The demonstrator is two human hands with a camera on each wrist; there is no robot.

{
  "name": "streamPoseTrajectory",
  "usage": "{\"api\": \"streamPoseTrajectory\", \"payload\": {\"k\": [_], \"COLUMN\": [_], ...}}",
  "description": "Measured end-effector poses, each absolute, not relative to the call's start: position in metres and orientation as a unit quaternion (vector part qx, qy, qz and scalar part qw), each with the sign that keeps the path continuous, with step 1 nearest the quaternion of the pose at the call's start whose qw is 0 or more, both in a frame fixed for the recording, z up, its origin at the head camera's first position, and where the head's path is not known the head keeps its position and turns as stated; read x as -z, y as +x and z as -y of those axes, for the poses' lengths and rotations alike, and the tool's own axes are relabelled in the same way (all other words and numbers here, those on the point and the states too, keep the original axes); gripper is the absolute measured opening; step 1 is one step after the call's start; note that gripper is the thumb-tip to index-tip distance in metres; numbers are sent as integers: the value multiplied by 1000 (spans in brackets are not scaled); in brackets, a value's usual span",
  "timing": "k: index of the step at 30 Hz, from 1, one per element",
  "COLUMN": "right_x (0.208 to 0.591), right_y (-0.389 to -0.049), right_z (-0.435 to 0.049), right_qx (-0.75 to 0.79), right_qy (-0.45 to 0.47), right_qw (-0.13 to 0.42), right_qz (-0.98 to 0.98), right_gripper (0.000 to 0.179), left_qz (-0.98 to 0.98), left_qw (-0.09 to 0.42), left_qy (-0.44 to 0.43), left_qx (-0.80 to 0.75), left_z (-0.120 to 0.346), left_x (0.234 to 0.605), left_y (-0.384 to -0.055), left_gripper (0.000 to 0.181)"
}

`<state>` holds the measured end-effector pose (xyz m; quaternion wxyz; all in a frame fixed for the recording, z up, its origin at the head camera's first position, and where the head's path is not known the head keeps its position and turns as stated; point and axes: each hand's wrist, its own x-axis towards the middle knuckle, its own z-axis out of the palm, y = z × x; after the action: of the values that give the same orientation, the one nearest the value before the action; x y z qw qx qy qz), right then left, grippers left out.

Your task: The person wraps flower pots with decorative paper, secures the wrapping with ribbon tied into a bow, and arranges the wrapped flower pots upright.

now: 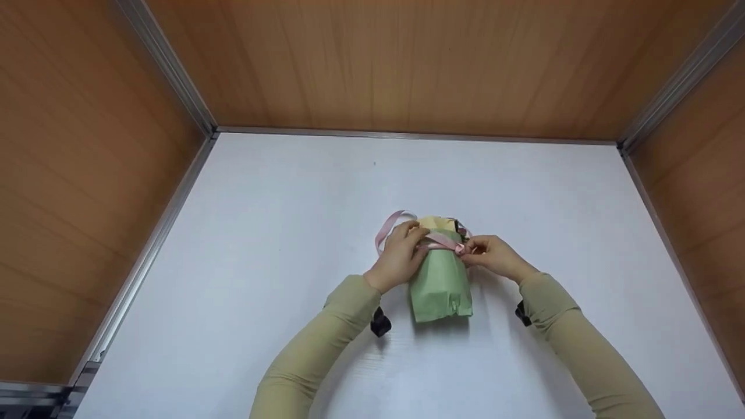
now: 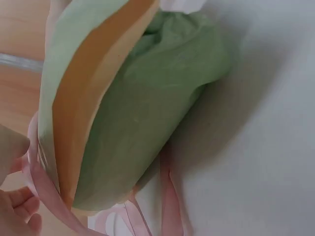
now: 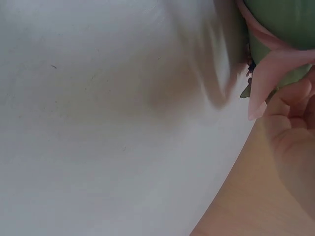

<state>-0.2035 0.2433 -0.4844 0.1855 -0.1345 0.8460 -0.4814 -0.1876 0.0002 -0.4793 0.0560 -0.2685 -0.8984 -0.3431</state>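
A bundle wrapped in green paper (image 1: 441, 279) lies near the middle of the white table, with yellow paper (image 1: 435, 223) and a bit of dark foliage showing at its far end. Pink ribbon (image 1: 443, 240) runs across the upper part of the wrap, gathered in a knot on the right. On the left side, my left hand (image 1: 398, 256) pinches the ribbon, which passes between thumb and fingers in the left wrist view. My right hand (image 1: 495, 255) pinches the ribbon by the knot, its fingers curled. A ribbon loop (image 1: 384, 230) stands out beyond my left fingers.
Wood-grain panels (image 1: 384, 70) with metal edging enclose the white table (image 1: 279, 233) at the back and both sides. Dark wrist cameras (image 1: 380, 323) hang below the olive sleeves (image 1: 320, 343). In the left wrist view, a ribbon tail (image 2: 170, 201) trails beside the wrap.
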Motion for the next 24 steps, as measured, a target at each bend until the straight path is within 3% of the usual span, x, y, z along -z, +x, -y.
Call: {"api": "streamPoseTrajectory", "payload": {"k": [6, 15, 24], "right_x": [481, 480, 477], "right_y": [-199, -193, -188], "right_z": [-243, -254, -263], "right_qx": [463, 454, 436], "right_qy": [-168, -207, -217], "right_qw": [170, 225, 228], "right_qz": [-854, -837, -844], "right_gripper": [17, 15, 17], "left_qz": [883, 857, 840], "left_qw": [40, -13, -41], "left_qy": [-276, -320, -345], "left_qx": [378, 404, 417], "left_z": [5, 18, 25], "left_x": [482, 482, 489], "left_y": [-189, -173, -164], "left_gripper": [14, 11, 10]}}
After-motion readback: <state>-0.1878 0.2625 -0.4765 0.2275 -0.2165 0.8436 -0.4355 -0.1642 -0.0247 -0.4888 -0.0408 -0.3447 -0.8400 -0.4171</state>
